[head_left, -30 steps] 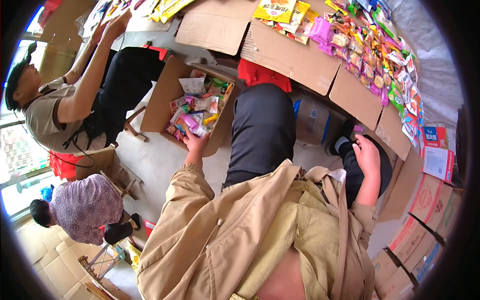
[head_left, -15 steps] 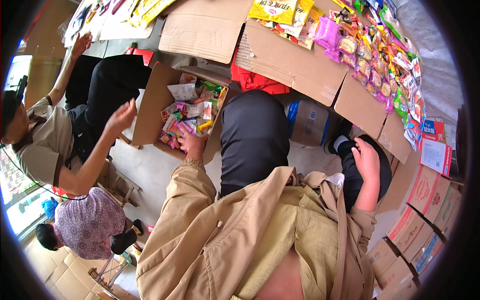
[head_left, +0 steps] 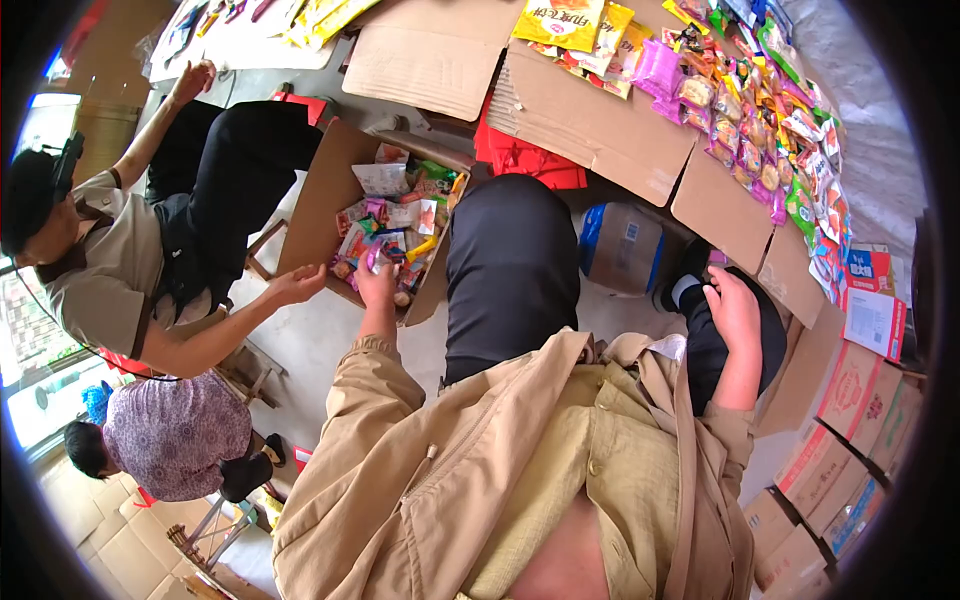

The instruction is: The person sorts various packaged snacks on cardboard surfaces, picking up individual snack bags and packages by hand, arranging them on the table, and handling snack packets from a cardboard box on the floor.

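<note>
My left hand [head_left: 374, 284] is closed on a small snack packet [head_left: 379, 260] with white and purple wrapping. It is over the near side of an open cardboard box [head_left: 322, 195] that holds a jumble of colourful snack packets [head_left: 402, 212]. My right hand [head_left: 735, 311] lies on my right knee, fingers loosely stretched, with nothing in it. Up on the flattened cardboard at the right, many wrapped snacks [head_left: 726, 125] are heaped, with pink-purple packets [head_left: 659, 70] and yellow bags [head_left: 558, 22] beside them.
On my left sits a co-worker, one hand [head_left: 299, 285] near the box. Farther back another person in a patterned top [head_left: 180, 432] bends over. Red bags [head_left: 530, 160] and a clear plastic container with blue edges [head_left: 621, 246] are under the cardboard-topped table. Cartons [head_left: 850, 385] stack at the right.
My left hand has come up from among the packets, now with a small packet in it. The co-worker's nearer hand has lowered toward the box's near side. My right hand stays on my knee.
</note>
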{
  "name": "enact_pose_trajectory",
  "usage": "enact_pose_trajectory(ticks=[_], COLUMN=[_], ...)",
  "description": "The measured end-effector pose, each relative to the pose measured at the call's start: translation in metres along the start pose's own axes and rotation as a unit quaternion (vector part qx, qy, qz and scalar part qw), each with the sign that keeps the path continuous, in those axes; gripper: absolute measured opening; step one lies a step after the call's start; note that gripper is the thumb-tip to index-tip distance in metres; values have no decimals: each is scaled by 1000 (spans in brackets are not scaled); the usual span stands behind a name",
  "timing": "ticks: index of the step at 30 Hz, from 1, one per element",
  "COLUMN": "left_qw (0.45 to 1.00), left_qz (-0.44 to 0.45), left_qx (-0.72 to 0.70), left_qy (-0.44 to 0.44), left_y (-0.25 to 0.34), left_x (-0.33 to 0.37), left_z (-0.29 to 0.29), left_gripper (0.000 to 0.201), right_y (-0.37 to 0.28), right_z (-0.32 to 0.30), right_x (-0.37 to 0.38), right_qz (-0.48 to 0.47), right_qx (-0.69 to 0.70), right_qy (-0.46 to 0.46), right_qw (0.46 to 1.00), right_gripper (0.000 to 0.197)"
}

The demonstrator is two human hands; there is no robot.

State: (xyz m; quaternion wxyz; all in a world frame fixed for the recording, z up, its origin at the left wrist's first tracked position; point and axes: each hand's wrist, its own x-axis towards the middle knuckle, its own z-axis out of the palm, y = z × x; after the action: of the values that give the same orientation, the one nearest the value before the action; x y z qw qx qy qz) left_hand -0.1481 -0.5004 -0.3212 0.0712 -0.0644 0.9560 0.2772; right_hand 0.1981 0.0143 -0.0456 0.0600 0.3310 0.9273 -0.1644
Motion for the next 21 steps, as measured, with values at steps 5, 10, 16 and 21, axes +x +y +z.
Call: enact_pose_trajectory(ticks=[5, 10, 16, 21], left_qw=[795, 543, 471, 457], left_qz=[-214, -212, -59, -9], left_qx=[-562, -771, -746, -679], left_qy=[-75, -259, -466, -575], left_y=[36, 96, 227, 299], left_x=[2, -6, -66, -125], left_z=[-29, -79, -128, -112], left_gripper=[37, 34, 48, 63], right_y=[12, 15, -25, -105], right_z=[0, 2, 1, -27], right_x=[-10, -14, -31, -57], right_qz=[-7, -16, -71, -291], right_qx=[21, 73, 316, 304], right_qy=[32, 38, -2, 65], right_qw=[999, 997, 946, 905], right_gripper=[34, 33, 38, 49])
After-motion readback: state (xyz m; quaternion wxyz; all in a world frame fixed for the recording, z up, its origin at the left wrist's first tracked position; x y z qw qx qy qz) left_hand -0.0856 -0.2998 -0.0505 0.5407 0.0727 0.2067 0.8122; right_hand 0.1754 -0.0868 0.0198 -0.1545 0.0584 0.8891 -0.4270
